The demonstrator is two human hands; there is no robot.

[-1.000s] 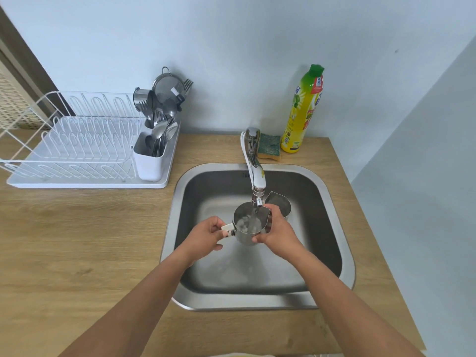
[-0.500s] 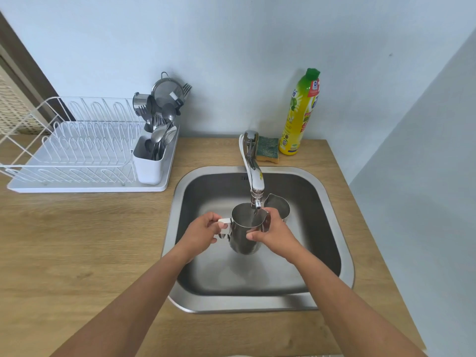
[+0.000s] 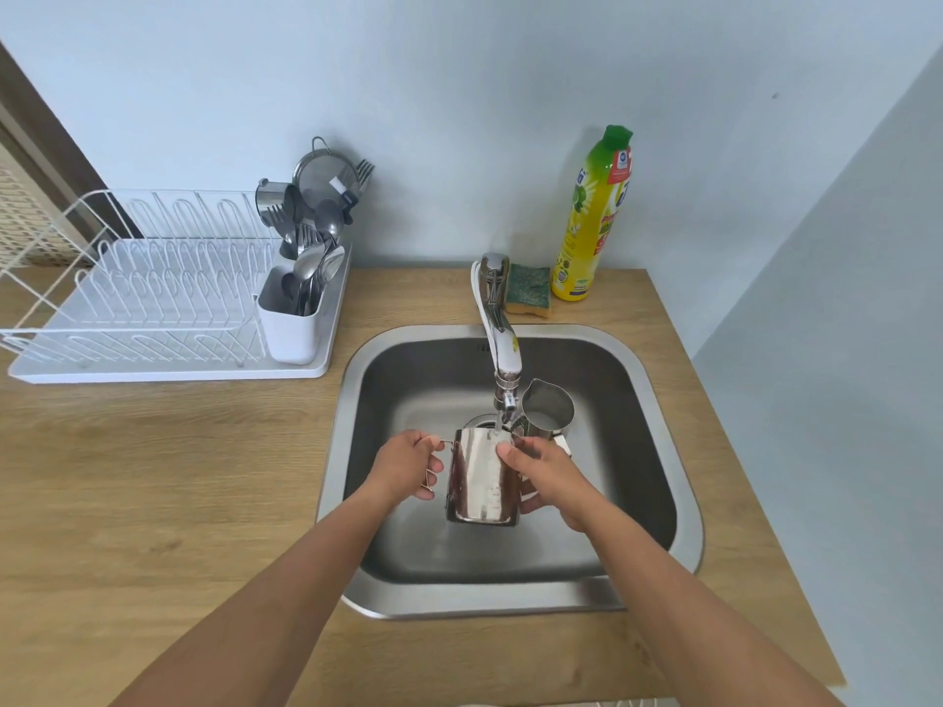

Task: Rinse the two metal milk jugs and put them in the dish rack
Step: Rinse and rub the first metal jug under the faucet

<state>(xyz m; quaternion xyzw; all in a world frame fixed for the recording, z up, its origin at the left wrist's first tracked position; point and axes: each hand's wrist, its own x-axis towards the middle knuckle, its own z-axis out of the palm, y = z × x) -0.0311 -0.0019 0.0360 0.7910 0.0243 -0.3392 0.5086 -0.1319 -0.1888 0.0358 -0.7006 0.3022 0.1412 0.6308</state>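
I hold a shiny metal milk jug (image 3: 479, 482) over the sink (image 3: 658, 451), tipped away from me so its side faces the camera, its rim just under the tap spout (image 3: 505, 400). My left hand (image 3: 408, 466) grips its wire handle. My right hand (image 3: 543, 477) wraps the jug's right side, thumb on the rim. A second metal milk jug (image 3: 548, 408) stands upright in the sink behind my right hand. The white dish rack (image 3: 148, 298) sits on the counter at the left.
A white cutlery holder (image 3: 288, 324) full of spoons, forks and a strainer stands at the rack's right end. A green-and-yellow sponge (image 3: 530, 297) and a yellow dish soap bottle (image 3: 592, 216) stand behind the sink. Wooden counter (image 3: 168, 477) surrounds the sink; walls lie behind and to the right.
The jug has tipped from opening-up, with water inside, to lying with its side toward me. Both hands kept their grip and moved slightly nearer.
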